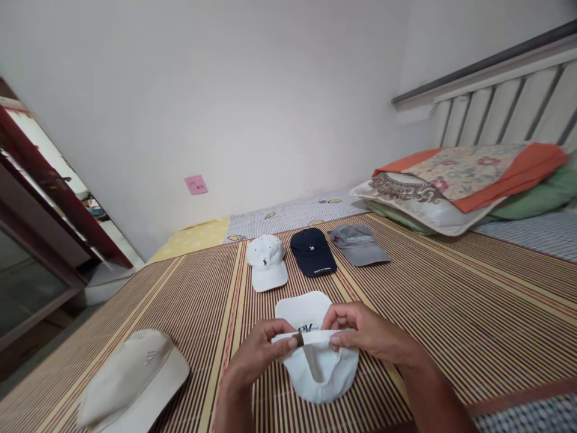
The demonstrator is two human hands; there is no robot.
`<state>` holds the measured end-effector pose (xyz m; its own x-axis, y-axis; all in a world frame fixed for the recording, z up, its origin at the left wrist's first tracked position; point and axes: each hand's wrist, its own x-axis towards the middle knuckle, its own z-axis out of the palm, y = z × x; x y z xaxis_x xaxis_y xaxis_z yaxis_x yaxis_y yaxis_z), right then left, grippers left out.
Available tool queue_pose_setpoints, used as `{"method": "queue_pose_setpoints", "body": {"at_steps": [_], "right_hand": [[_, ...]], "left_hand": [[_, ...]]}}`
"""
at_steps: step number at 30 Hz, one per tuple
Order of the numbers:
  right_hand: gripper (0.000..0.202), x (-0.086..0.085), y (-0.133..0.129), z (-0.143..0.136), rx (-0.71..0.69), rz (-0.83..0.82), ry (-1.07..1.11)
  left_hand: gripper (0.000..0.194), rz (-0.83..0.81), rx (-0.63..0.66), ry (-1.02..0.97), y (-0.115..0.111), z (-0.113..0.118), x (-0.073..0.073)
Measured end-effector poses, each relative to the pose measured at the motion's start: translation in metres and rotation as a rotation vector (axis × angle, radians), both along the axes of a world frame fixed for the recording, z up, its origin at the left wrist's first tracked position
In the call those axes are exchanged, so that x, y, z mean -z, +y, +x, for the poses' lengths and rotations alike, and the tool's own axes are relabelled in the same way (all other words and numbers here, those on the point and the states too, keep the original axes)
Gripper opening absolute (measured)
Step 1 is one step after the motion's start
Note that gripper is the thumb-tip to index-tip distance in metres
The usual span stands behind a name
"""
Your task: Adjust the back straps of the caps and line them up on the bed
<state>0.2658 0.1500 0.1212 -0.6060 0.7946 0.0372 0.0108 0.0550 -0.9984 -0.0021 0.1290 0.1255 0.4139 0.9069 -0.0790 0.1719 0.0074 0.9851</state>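
A white cap (322,373) with dark lettering lies on the striped mat at the lower middle, its brim pointing away and its back opening toward me. My left hand (265,349) pinches the left part of its back strap, thumb beside a dark buckle (298,339). On the strap's right part, my right hand (360,331) is closed between thumb and fingers. Beyond them sit a white cap (265,261) with a small dark logo, a navy cap (312,252) and a grey cap (359,245), in a row. A beige cap (133,382) rests at the lower left.
The striped bamboo mat (451,313) covers the bed. Pillows (433,192) with an orange-edged floral cover are piled at the right, near a white headboard (505,108). A pink note (196,184) is on the wall. At the left stands a dark red door frame (67,192).
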Motion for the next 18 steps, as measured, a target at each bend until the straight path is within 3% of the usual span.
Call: {"method": "queue_pose_setpoints", "body": {"at_steps": [9,11,13,15,18], "right_hand": [[0.028,0.004,0.003,-0.002,0.020,-0.004,0.015],[0.032,0.007,0.006,-0.003,0.085,-0.016,0.033],[0.039,0.006,0.009,-0.003,0.272,0.008,0.125],[0.043,0.002,0.011,-0.002,0.547,0.060,0.278],[0.036,-0.011,0.008,0.004,0.907,0.127,0.519]], "left_hand": [[0.047,0.022,0.016,-0.059,0.003,-0.002,0.009],[0.046,0.025,0.016,-0.067,0.003,-0.003,0.010],[0.046,0.037,0.016,-0.064,0.003,-0.003,0.009],[0.046,0.051,0.009,-0.059,0.002,-0.003,0.008],[0.048,0.061,-0.009,-0.057,0.003,-0.002,0.007]]}}
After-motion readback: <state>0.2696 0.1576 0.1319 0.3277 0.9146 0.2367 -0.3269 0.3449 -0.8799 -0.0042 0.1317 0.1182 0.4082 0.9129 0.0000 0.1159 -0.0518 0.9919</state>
